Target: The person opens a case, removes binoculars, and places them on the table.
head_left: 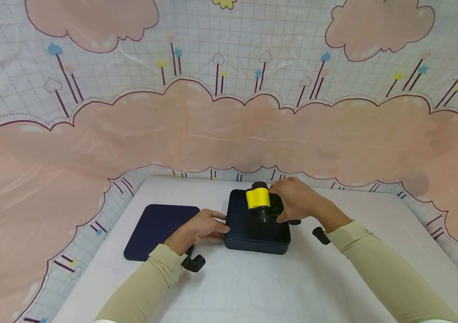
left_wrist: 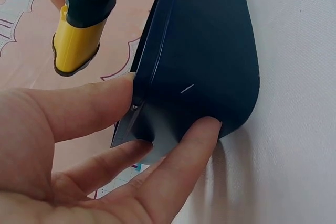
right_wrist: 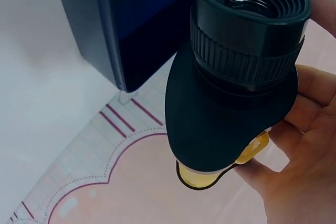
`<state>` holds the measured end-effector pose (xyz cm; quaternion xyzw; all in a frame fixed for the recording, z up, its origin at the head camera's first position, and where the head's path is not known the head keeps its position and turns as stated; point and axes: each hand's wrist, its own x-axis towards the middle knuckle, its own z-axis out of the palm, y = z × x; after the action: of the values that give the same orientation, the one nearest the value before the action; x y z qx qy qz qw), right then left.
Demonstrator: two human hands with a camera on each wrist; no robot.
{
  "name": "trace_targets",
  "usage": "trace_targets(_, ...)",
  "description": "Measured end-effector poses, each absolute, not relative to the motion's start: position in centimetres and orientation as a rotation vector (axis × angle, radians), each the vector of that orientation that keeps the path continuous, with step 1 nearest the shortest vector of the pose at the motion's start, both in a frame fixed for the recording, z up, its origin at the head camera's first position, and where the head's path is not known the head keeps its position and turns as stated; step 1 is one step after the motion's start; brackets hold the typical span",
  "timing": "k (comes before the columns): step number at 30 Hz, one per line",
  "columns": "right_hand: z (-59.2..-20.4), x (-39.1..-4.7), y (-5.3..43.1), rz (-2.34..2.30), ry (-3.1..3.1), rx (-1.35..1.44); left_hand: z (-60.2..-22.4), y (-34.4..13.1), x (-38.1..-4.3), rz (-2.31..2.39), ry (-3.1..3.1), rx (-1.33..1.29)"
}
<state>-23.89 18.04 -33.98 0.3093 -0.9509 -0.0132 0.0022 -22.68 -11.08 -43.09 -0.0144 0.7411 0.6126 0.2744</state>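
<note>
A pair of yellow-and-black binoculars (head_left: 258, 198) is held by my right hand (head_left: 294, 198) over a dark blue open box (head_left: 255, 245). One barrel shows clearly; the rest is hidden by the hand. In the right wrist view the black ribbed eyepiece (right_wrist: 247, 51) faces the camera, and fingers wrap the far side of the body. My left hand (head_left: 205, 226) touches the box's left side. The left wrist view has the thumb at the rim and the other fingertips against the wall. Beside that hand lies a flat dark blue lid (head_left: 160, 231).
A white table (head_left: 229, 291) carries the box and lid. Behind and around it hangs a patterned cloth (head_left: 253, 134) with clouds. Black wrist camera parts (head_left: 193, 263) stick out below the left wrist and beside the right one.
</note>
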Motion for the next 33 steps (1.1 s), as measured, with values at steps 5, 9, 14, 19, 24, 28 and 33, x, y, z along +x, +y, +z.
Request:
trace_targets(5,-34.0,-23.8,18.7,-0.034,-2.982,0.96,-43.1,-11.1,-22.6,1.653,1.997,-0.028)
trace_targets(9,-34.0,-23.7,19.2,-0.013,-2.985,0.953,-43.2,-11.2,-22.5,1.65,1.998,-0.012)
trace_targets(14,-33.9,-23.5,20.0,-0.008,-2.977,0.934,-43.3,-11.2,-22.4,1.657,1.999,-0.012)
trace_targets(19,-34.0,-23.4,20.7,0.001,-2.977,0.906,-43.3,-11.1,-22.3,1.674,1.999,-0.022)
trace_targets(24,-34.2,-23.2,21.5,0.013,-2.987,0.883,-43.5,-11.1,-22.4,1.685,1.985,-0.023)
trace_targets(28,-34.2,-23.1,22.1,0.016,-2.984,0.885,-43.5,-11.1,-22.4,1.689,1.983,-0.016)
trace_targets(33,-34.1,-22.9,22.7,0.01,-2.976,0.877,-43.5,-11.2,-22.4,1.692,1.978,-0.015)
